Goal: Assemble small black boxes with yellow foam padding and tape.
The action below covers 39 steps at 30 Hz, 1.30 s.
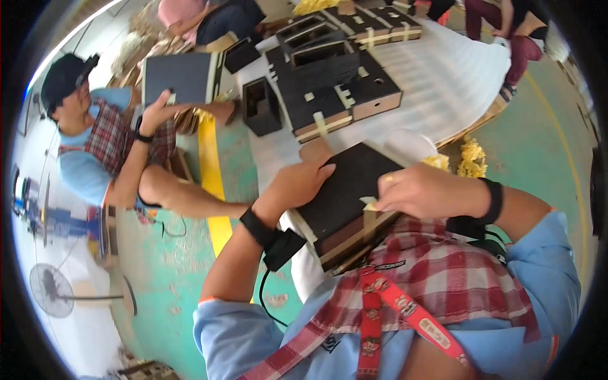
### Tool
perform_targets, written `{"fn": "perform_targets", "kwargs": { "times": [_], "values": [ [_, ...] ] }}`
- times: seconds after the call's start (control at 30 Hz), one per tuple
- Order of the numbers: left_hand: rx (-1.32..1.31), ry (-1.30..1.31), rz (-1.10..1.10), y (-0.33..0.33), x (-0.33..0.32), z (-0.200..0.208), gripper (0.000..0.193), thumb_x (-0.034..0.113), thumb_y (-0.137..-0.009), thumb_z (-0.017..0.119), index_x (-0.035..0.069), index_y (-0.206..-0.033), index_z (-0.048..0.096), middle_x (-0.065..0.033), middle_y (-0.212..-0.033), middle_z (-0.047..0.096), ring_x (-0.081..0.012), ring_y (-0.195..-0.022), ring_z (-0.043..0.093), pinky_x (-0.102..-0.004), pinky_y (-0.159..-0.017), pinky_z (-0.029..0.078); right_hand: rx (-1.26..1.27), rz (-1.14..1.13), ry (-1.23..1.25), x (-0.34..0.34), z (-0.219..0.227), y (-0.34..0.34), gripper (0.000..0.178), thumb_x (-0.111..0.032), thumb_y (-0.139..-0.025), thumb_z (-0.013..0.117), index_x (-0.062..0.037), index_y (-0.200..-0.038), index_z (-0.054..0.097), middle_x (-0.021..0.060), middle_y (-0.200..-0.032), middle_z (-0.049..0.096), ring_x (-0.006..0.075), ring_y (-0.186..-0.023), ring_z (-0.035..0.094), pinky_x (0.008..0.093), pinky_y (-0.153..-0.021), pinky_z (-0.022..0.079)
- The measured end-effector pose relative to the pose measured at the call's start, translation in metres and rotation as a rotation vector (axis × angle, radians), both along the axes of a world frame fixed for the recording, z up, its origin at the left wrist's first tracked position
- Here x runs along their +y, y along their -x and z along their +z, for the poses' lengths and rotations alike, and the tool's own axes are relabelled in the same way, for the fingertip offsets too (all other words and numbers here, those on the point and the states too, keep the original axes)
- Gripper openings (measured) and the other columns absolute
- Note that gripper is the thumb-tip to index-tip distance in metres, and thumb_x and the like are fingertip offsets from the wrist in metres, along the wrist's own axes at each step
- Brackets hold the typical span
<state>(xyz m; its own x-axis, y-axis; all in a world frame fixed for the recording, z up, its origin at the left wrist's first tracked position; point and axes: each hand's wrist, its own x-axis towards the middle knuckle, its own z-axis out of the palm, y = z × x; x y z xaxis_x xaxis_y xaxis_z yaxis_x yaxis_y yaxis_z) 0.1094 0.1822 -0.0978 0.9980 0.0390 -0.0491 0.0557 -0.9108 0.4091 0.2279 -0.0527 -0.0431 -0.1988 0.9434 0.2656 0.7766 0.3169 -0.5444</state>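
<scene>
A flat black box (345,190) with pale tan sides lies tilted on my lap, against my checked apron. My left hand (294,185) grips its far left side, thumb lying on the black top face; its other fingers are partly hidden. At the near edge, my right hand (415,191) pinches the end of a strip of masking tape (369,220). The tape runs down over the box's near side.
Several taped black boxes (373,85) and open black trays (323,60) rest on white foam sheet (443,57) ahead. A co-worker (107,136) at left holds a dark panel (180,76). Yellow crumpled scraps (472,158) lie right. A fan (54,290) stands lower left.
</scene>
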Motion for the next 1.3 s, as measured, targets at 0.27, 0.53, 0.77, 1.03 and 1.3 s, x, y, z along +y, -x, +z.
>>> {"fn": "perform_targets", "kwargs": {
  "times": [0.27, 0.53, 0.77, 1.03, 1.3],
  "values": [
    [0.118, 0.123, -0.005, -0.003, 0.017, -0.013, 0.039, 0.037, -0.094, 0.033, 0.011, -0.117, 0.050, -0.0191, -0.101, 0.060, -0.0373, -0.093, 0.056, -0.0426, -0.079, 0.045, 0.131, -0.199, 0.124, -0.023, 0.010, -0.008, 0.014, -0.011, -0.080, 0.060, -0.0034, -0.090, 0.065, 0.0095, -0.080, 0.060, 0.0252, -0.073, 0.059, 0.0323, -0.064, 0.046],
    [0.210, 0.298, -0.056, -0.012, 0.033, -0.013, 0.043, 0.032, -0.096, 0.030, 0.000, -0.117, 0.050, -0.0167, -0.117, 0.054, -0.0324, -0.108, 0.050, -0.0352, -0.092, 0.038, 0.159, -0.363, 0.314, -0.043, 0.008, -0.032, 0.018, -0.017, -0.077, 0.064, -0.0036, -0.087, 0.067, 0.0111, -0.072, 0.064, 0.0230, -0.065, 0.061, 0.0297, -0.061, 0.046],
    [0.249, 0.320, -0.086, -0.020, 0.045, -0.018, 0.045, 0.033, -0.096, 0.029, -0.001, -0.118, 0.050, -0.0163, -0.120, 0.052, -0.0282, -0.110, 0.050, -0.0317, -0.095, 0.036, -0.019, -0.361, 0.082, -0.047, -0.005, -0.042, 0.049, -0.030, -0.068, 0.072, -0.0074, -0.110, 0.058, 0.0072, -0.121, 0.052, 0.0269, -0.102, 0.050, 0.0358, -0.088, 0.037],
    [0.241, 0.286, -0.090, -0.019, 0.034, -0.010, 0.046, 0.034, -0.096, 0.032, -0.001, -0.117, 0.052, -0.0152, -0.117, 0.055, -0.0266, -0.107, 0.051, -0.0305, -0.094, 0.036, -0.353, -0.301, -0.055, 0.004, -0.025, 0.010, 0.021, -0.016, -0.074, 0.058, -0.0064, -0.091, 0.051, 0.0094, -0.081, 0.056, 0.0254, -0.077, 0.058, 0.0370, -0.068, 0.045],
    [0.279, 0.326, 0.049, -0.014, 0.013, 0.006, 0.047, 0.038, -0.095, 0.035, 0.001, -0.119, 0.051, -0.0133, -0.113, 0.058, -0.0245, -0.104, 0.054, -0.0284, -0.092, 0.038, -0.320, -0.119, 0.052, -0.052, -0.015, 0.016, 0.008, -0.010, -0.076, 0.048, -0.0052, -0.083, 0.049, 0.0068, -0.063, 0.054, 0.0250, -0.060, 0.058, 0.0356, -0.053, 0.046]
  ]
}}
